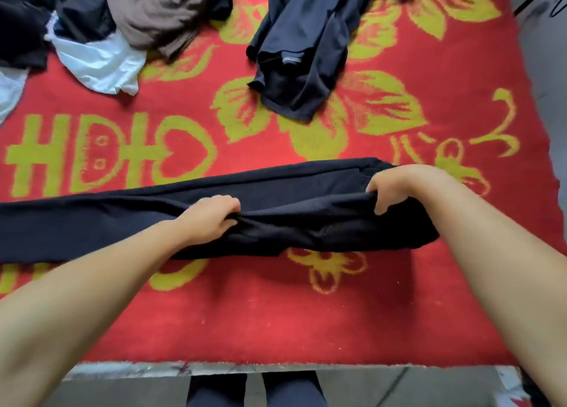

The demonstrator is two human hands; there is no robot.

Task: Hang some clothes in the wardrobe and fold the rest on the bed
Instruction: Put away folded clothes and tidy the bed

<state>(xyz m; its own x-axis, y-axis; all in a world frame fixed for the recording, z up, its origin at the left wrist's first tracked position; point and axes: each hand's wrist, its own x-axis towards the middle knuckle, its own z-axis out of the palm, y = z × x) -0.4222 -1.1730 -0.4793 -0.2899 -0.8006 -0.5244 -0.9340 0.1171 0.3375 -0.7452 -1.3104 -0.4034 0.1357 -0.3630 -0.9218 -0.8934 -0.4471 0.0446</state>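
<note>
A long black garment, like trousers, lies stretched left to right across the red bed cover. My left hand grips a fold of it near the middle. My right hand pinches the cloth close to its right end, fingers curled over the edge. Both forearms reach in from the bottom corners. A dark navy T-shirt lies crumpled further back on the bed.
A heap of clothes sits at the back left: a brown garment, a white one and black ones. The bed's near edge runs along the bottom, with my legs below it. A pale wall is at the right.
</note>
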